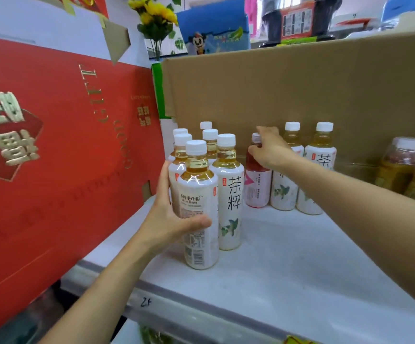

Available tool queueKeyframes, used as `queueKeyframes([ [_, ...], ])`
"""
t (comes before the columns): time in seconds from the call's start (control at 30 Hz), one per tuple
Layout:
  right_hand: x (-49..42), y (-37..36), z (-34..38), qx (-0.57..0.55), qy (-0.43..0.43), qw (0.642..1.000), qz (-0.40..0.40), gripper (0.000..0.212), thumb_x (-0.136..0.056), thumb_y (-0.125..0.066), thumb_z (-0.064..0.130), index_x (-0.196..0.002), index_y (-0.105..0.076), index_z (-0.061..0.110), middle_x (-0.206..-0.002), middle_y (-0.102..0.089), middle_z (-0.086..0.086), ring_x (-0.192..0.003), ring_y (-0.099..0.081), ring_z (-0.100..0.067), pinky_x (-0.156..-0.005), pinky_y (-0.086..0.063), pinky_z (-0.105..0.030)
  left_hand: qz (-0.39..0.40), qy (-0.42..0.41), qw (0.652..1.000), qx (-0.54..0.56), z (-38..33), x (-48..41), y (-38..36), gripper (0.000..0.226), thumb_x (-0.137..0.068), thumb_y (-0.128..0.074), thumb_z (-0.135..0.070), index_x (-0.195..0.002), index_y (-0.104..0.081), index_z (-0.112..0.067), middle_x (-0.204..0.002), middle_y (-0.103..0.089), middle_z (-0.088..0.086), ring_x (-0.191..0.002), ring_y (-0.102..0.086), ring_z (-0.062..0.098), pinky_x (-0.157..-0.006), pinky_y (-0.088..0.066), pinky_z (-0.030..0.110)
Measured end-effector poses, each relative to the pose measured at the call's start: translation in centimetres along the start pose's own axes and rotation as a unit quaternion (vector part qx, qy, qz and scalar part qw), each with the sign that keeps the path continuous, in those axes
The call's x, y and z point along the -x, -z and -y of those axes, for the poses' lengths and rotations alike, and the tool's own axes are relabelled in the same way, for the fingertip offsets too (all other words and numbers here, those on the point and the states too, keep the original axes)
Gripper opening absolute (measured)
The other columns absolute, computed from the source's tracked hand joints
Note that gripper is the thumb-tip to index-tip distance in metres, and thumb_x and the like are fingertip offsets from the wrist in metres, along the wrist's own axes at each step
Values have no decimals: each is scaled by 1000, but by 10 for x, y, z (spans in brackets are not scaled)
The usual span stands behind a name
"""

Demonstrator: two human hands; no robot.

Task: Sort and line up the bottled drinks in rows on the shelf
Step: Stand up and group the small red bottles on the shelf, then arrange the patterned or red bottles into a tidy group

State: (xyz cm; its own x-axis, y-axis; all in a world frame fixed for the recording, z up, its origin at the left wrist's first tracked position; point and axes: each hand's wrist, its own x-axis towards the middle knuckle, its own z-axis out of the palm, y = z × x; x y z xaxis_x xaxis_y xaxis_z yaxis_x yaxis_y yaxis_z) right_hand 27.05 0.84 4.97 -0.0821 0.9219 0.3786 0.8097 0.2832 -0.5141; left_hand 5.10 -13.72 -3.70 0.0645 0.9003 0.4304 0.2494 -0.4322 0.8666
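Bright, even indoor light fills the scene, with soft, faint shadows on the white shelf [288,256] — the darkest lies just under the left hand [169,219] and its fingers. Glare streaks the clear shoulder of the tea bottle [199,207] just above the left thumb, and a paler sheen crosses the red gift box [65,145] to the left of that hand. Wide-angle bending curves the edges — forearms stretch. Beyond the right hand's [267,147] fingertips, the plastic-wrapped bottles [405,165] look soft and smeared.
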Motion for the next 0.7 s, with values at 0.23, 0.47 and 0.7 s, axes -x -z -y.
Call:
queueKeyframes([
  [0.23,4,4,14,55,10,998,-4,51,-98,-56,35,-142,-42,15,-139,-48,-13,-128,-43,-32,-99,-43,-45,-32,-8,998,-62,-4,6,1,130,-55,-89,-58,-141,9,-63,-154,-14,-34,-139,-23,-11,-103,-29,17],
  [0.47,64,21,-3,-43,57,997,-39,42,-94,-64,30,-132,-51,21,-126,-58,-3,-108,-58,-21,-94,-51,-40,-83,-43,989,-119,-5,15,-12,118,-69,-79,-58,-151,7,-54,-159,3,-32,-152,-8,7,-120,-24,52],
  [0.7,122,62,-20,-77,57,991,-90,39,-85,-71,41,-117,-59,22,-107,-62,8,-98,-61,-13,-90,-55,-45,-148,-73,980,-114,-12,18,-37,106,-83,-77,-26,-157,-1,-37,-161,-4,-24,-151,-6,7,-121,-23,53],
])
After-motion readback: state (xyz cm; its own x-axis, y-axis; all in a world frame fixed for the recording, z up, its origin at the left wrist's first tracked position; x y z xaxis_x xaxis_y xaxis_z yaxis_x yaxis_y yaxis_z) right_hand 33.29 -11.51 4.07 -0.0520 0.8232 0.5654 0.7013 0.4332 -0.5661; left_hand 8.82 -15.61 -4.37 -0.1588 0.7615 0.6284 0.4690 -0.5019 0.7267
